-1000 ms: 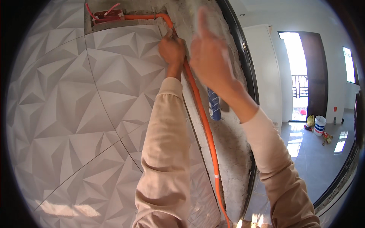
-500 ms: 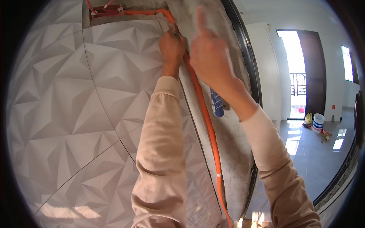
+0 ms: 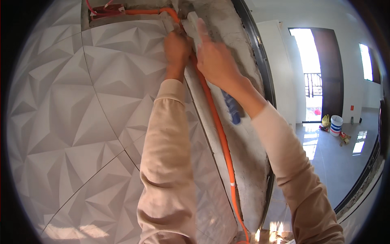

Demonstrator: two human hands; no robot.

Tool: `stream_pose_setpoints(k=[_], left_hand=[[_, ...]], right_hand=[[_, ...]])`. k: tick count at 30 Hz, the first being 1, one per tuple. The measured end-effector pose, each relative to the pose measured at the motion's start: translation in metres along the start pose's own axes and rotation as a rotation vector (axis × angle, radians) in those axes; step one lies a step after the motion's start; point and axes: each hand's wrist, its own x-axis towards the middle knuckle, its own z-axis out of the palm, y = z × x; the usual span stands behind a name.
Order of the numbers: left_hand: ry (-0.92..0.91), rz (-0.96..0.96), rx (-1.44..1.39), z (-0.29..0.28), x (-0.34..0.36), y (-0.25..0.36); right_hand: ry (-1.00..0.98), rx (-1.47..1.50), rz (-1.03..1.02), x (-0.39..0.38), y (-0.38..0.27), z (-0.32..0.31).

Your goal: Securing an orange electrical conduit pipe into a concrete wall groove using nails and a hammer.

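Observation:
My left hand [image 3: 177, 51] is closed at the orange conduit [image 3: 211, 107], near its upper bend. Its fingers are pressed together, and whatever they hold is hidden. Just to the right, my right hand [image 3: 217, 61] is wrapped round a blue-handled tool [image 3: 231, 107], with the index finger stretched upward. The blue grip sticks out below that hand; motion blur and the hand hide what kind of tool it is. From its bend the conduit runs down a rough cement strip [image 3: 248, 150] beside the tiled wall.
Faceted grey-white tiles [image 3: 89, 105] cover the wall at left. A red junction box [image 3: 107, 11] with pink wires sits at the conduit's upper end. A dark frame [image 3: 266, 73] borders the cement. Beyond it, a white bucket [image 3: 336, 125] stands on the glossy floor near a doorway.
My right hand has moved slightly left and down, closer to my left hand, and the blue-handled tool has tilted with it. The whole view has shifted a little.

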Motion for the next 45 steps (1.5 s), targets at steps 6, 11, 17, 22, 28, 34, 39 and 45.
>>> stream_pose_setpoints(k=[6,11,17,22,28,34,39,45], left_hand=[[0.005,0.005,0.016,-0.001,-0.003,-0.005],[0.022,0.036,-0.041,-0.005,-0.002,-0.008],[-0.016,0.058,-0.071,0.001,0.004,-0.003],[-0.02,0.04,-0.031,-0.004,-0.002,-0.007],[-0.062,0.07,-0.052,-0.006,0.003,-0.006],[-0.143,0.143,0.057,-0.008,0.006,-0.013],[-0.06,0.164,0.016,-0.006,0.004,-0.016],[-0.078,0.139,-0.025,-0.002,0.007,-0.013]], right_hand=[[-0.185,0.093,0.165,0.005,-0.013,-0.021],[0.145,0.16,-0.035,0.0,-0.036,-0.03],[-0.117,0.013,0.056,0.001,0.003,0.008],[0.043,0.12,0.046,-0.004,-0.02,-0.018],[0.135,0.265,-0.019,-0.008,-0.031,-0.016],[-0.071,0.147,0.151,-0.003,-0.01,0.003],[0.109,0.141,0.125,-0.002,-0.04,-0.033],[0.013,0.059,-0.01,-0.003,-0.004,0.009]])
